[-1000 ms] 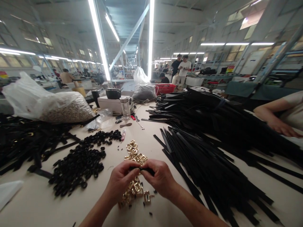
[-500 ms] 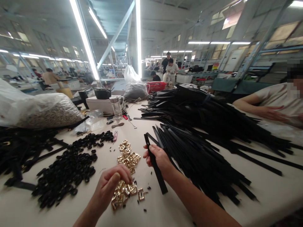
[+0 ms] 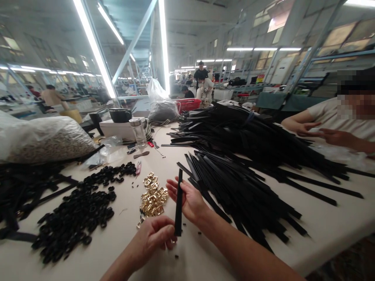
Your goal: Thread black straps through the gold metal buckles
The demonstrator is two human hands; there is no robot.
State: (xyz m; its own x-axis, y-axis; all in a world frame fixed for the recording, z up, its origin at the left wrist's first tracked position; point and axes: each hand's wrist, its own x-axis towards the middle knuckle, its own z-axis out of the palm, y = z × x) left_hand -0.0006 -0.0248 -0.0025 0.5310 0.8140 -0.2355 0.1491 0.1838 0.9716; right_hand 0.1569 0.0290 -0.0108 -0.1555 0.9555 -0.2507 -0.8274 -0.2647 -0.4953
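Observation:
A short black strap (image 3: 178, 203) stands nearly upright between my two hands. My right hand (image 3: 190, 201) is closed on its upper half, the thumb pressed along the strap and the other fingers partly spread behind it. At the strap's lower end, my left hand (image 3: 155, 236) pinches with thumb and fingers; whether it also holds something small there is hidden. Just beyond my left hand lies a pile of gold metal buckles (image 3: 154, 201). To the right of my right hand spreads a bundle of black straps (image 3: 234, 191).
Small black rings (image 3: 76, 212) lie heaped at left, near a bag of pale pieces (image 3: 55, 136). Thread snips (image 3: 138, 168) and a glass jar (image 3: 138, 132) stand farther back. A larger strap heap (image 3: 234, 132) reaches toward a co-worker (image 3: 336, 117) at right.
My left hand has moved right from over the buckles to the strap's lower end. The strap has turned more upright in my right hand. The view has shifted slightly.

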